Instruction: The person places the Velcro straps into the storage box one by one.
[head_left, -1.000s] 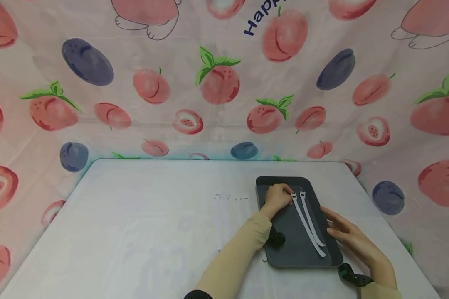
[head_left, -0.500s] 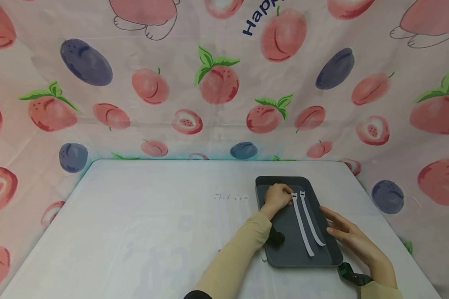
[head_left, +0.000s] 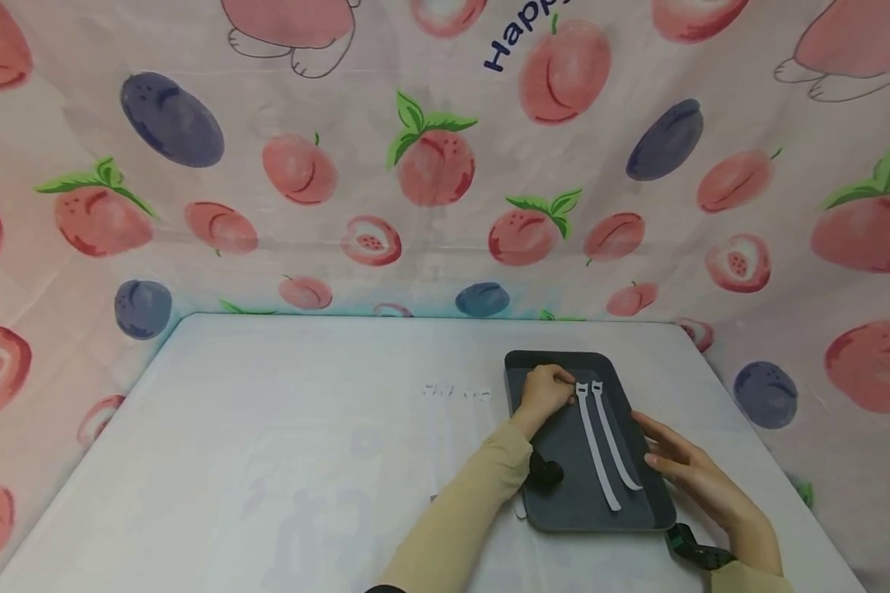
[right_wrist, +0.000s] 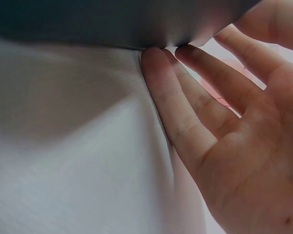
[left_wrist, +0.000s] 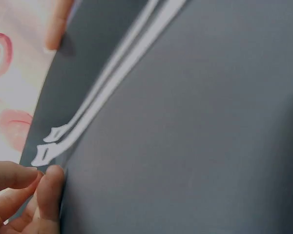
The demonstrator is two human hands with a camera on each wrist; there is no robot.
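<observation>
Two white slotted-head cable straps, the left strap [head_left: 597,453] and the right strap [head_left: 617,445], lie side by side lengthwise in a dark grey tray [head_left: 564,515]. Over the tray's far left part is my left hand [head_left: 543,394]. In the left wrist view its bent thumb and index fingertips sit at the head of the nearer strap [left_wrist: 44,154], which lies flat and fully visible. My right hand [head_left: 700,473] rests at the tray's right side, fingers extended. Its fingertips [right_wrist: 156,63] touch the outer wall from below in the right wrist view.
On the white table [head_left: 267,428], faint slotted heads [head_left: 456,392] of several more white straps line up left of the tray. One strap end [head_left: 520,506] shows between my left forearm and the tray. A fruit-print cloth [head_left: 371,198] hangs behind the table.
The lower end of the left strap has swung left, so it lies nearly parallel to the right one. My left fingertips have drawn slightly away from its head; the right hand holds its place.
</observation>
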